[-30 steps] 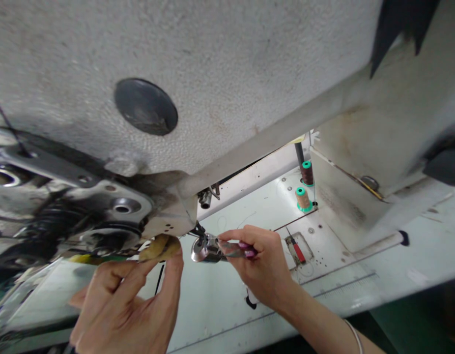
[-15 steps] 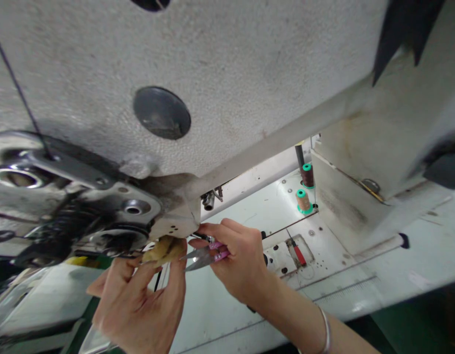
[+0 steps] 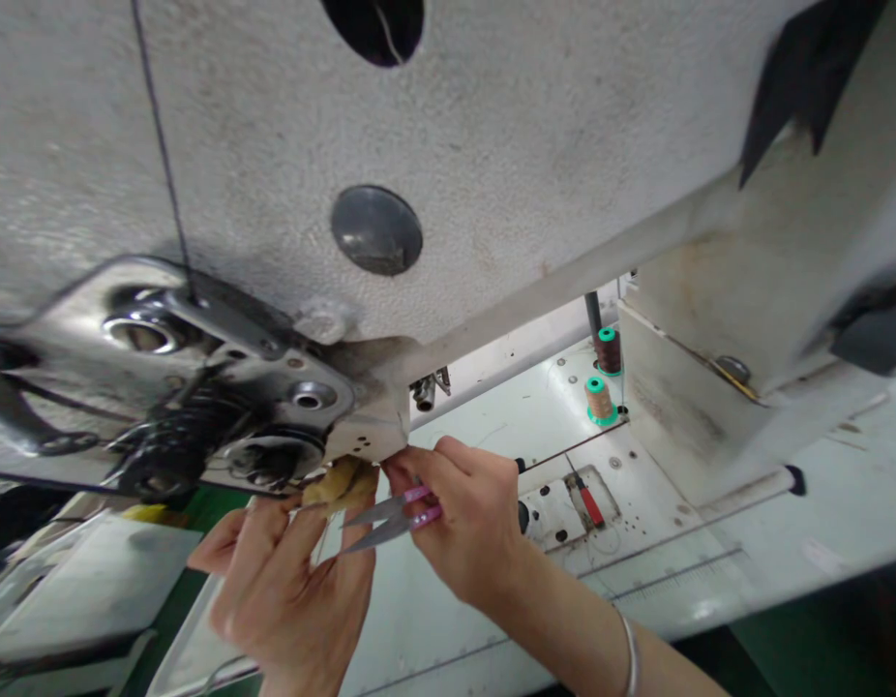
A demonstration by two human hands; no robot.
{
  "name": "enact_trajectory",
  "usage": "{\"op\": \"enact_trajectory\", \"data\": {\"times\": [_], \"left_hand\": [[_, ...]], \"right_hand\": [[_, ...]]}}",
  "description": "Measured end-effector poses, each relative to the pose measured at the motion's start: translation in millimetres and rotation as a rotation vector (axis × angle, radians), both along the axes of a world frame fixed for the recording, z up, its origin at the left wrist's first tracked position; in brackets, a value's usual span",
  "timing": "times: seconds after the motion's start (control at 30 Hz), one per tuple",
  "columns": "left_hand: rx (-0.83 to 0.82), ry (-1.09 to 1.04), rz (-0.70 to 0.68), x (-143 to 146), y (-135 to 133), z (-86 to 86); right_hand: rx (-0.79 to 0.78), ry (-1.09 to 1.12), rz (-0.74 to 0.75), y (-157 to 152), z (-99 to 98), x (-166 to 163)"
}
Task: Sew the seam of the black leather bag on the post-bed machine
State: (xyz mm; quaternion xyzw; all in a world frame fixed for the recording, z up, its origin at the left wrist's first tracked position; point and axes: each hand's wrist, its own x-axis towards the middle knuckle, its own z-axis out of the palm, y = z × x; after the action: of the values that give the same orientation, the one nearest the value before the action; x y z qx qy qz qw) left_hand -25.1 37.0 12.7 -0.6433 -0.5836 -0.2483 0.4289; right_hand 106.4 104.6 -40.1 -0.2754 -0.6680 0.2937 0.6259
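My right hand (image 3: 469, 523) holds small thread scissors with pink handles (image 3: 423, 507). Their two blades stand apart and point left toward my left fingers. The right index fingertip and thumb reach up beneath the sewing machine head (image 3: 372, 431). My left hand (image 3: 295, 590) is raised below the head, fingers bent and tips drawn in around a tan, crumpled-looking piece (image 3: 341, 484). Whether this piece is gripped or fixed to the machine cannot be made out. A fine pale line like thread shows between the left fingers. The needle area is hidden behind the head and fingers.
The machine arm (image 3: 535, 174) fills the upper view, with tension parts (image 3: 274, 455) at left. A brown spool (image 3: 608, 350) and a tan spool (image 3: 599, 401) stand on the bed. A red-handled screwdriver (image 3: 587, 501) lies in an opened recess. A ruler scale (image 3: 672, 576) marks the table (image 3: 564, 620).
The view has shifted, so the machine head appears farther right. The scissors have moved left and slightly down, their blades now overlapping my left fingers in view. Both hands stay under the head.
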Motion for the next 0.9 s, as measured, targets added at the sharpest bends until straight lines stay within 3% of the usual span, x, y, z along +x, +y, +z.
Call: {"op": "enact_trajectory", "data": {"times": [0.2, 0.37, 0.5, 0.63, 0.7, 0.9], "left_hand": [[0.019, -0.02, -0.184, 3, -4, -1.6], [-0.244, 0.031, -0.333, 12, -16, -8.4], [-0.303, -0.109, -0.455, 21, -28, -12.7], [-0.395, -0.302, -0.459, 29, -41, -10.9], [-0.362, -0.313, -0.451, 32, -45, -7.1], [-0.243, -0.383, -0.438, 35, -45, -1.7]], "right_hand": [[-0.07, 0.133, 0.179, 0, -0.1, 15], [-0.022, 0.145, 0.357, -8, -3.3, 42], [-0.056, 0.281, 0.47, -10, -0.4, 54], [-0.098, 0.339, 0.739, -10, -0.4, 55], [-0.17, 0.291, 0.845, -11, -1.7, 54], [-0.2, 0.154, 0.734, -16, -5.5, 54]]}}
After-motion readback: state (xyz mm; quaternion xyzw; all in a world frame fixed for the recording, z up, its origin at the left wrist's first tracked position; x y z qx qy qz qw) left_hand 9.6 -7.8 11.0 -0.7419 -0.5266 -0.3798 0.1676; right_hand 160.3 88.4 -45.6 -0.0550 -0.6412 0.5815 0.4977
